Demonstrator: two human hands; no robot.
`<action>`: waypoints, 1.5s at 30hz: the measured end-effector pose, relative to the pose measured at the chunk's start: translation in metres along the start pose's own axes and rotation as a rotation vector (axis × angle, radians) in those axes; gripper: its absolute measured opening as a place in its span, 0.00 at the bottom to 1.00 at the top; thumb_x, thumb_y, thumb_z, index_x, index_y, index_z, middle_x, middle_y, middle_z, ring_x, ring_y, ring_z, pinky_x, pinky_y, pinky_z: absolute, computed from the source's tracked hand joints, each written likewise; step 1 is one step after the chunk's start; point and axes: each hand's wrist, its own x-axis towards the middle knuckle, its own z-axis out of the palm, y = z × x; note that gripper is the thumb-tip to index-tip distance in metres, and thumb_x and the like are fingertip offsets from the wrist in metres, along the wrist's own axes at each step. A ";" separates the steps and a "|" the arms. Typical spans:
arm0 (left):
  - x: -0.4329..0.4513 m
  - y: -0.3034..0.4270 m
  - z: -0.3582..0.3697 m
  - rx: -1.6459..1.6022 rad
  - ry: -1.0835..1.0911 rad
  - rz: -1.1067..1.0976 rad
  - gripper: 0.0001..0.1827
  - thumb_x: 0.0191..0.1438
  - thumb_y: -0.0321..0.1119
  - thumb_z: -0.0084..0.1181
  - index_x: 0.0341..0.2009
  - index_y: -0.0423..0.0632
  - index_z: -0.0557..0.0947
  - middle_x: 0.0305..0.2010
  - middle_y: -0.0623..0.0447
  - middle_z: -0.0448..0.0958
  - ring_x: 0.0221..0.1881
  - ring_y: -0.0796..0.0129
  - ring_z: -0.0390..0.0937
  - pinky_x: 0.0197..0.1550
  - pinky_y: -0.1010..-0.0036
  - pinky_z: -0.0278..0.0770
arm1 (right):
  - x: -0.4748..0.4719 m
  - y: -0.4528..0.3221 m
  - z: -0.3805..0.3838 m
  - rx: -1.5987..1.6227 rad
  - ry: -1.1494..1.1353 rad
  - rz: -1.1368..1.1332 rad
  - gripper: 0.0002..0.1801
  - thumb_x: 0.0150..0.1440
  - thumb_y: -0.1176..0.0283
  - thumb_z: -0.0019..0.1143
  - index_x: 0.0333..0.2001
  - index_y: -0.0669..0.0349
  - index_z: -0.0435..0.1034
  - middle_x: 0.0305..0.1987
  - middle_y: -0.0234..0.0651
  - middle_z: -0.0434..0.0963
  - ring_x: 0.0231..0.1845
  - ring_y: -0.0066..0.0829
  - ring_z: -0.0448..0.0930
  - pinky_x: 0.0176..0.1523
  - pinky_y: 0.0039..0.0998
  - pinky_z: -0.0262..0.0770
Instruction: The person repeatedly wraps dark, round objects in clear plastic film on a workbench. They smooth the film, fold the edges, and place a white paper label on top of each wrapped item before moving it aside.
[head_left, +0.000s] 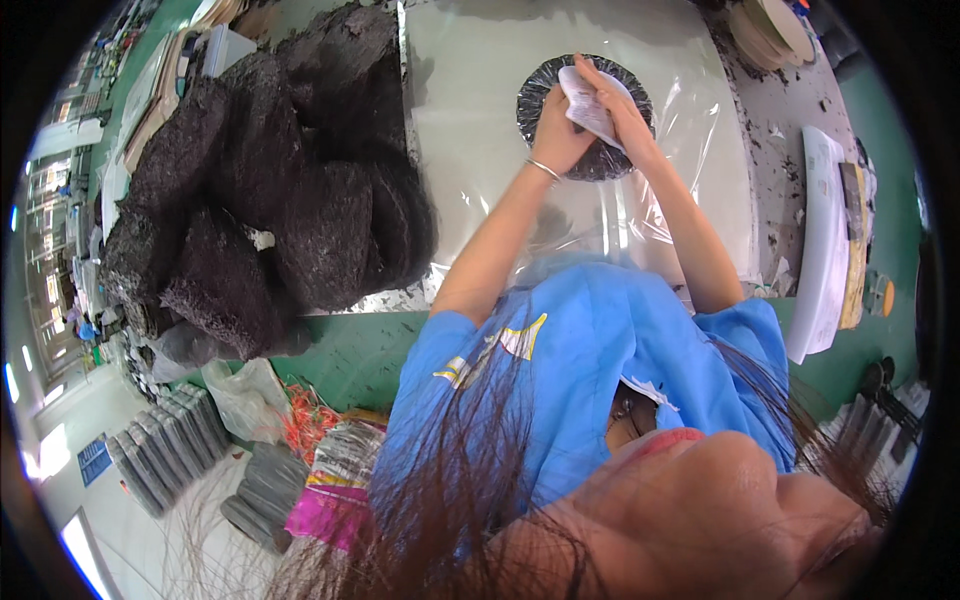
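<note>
A round cake of dark fibrous material (536, 97), which looks like dried seaweed, lies wrapped in pleated clear film. Over it I hold a slightly curled white printed paper sheet (589, 109). My left hand (564, 135), with a bangle at the wrist, grips the paper's left and lower side; some fingers are hidden beneath it. My right hand (624, 112) lies along its right side, fingers extended and pressing against it. Under the cake, clear plastic film (480, 135) covers the worktop, glossy and creased near my body.
Large dark fibrous cakes (300, 165) are heaped on the left. Stacked round boards (765, 34) stand at the back right, near dark crumbs. A white foam-like slab (817, 240) is at the right edge. Grey packs (169, 450) and a clear bag (244, 397) sit lower left.
</note>
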 end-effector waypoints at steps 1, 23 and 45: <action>0.005 0.011 -0.020 0.134 -0.182 0.019 0.34 0.40 0.25 0.71 0.57 0.45 0.78 0.58 0.41 0.71 0.61 0.47 0.70 0.66 0.61 0.67 | -0.004 0.002 -0.002 0.148 0.038 0.051 0.31 0.69 0.64 0.32 0.74 0.64 0.54 0.81 0.38 0.50 0.81 0.36 0.48 0.80 0.31 0.37; -0.037 0.018 -0.053 0.698 0.127 0.041 0.14 0.50 0.28 0.63 0.42 0.45 0.77 0.54 0.45 0.70 0.58 0.47 0.66 0.60 0.57 0.65 | -0.004 0.007 -0.004 -1.128 0.721 -0.297 0.22 0.59 0.72 0.57 0.57 0.67 0.71 0.55 0.50 0.79 0.61 0.47 0.75 0.70 0.43 0.63; 0.143 0.099 -0.027 0.492 -0.099 0.404 0.30 0.45 0.20 0.59 0.57 0.45 0.73 0.58 0.45 0.70 0.62 0.50 0.68 0.65 0.60 0.68 | 0.026 -0.076 -0.375 -1.525 0.821 -0.316 0.27 0.54 0.57 0.70 0.55 0.54 0.73 0.55 0.32 0.79 0.55 0.35 0.78 0.60 0.35 0.71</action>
